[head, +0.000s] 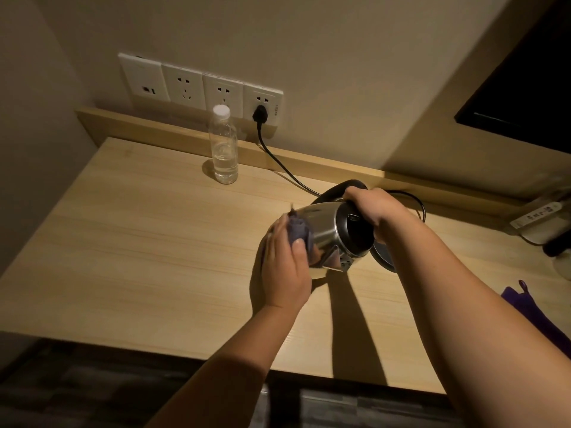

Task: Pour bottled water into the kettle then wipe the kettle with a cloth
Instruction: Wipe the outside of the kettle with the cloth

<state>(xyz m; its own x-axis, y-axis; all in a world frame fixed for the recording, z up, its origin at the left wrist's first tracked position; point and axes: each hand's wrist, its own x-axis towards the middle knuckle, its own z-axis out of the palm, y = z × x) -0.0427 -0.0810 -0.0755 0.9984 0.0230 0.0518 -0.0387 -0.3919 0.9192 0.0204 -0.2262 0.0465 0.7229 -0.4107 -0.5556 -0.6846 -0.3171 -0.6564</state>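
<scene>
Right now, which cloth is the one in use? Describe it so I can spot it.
On the wooden desk, find the tilted steel kettle. The grey-blue cloth is bunched against its base under the left hand; unlike the purple cloth at the desk's right edge, it's held.

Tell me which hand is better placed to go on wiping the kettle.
The left hand. It already presses the cloth against the kettle, which is tilted above the table. The right hand grips the handle and is needed to hold the kettle up.

Purple cloth (525,307) (right edge) cut off, partly arm-hidden.
</scene>
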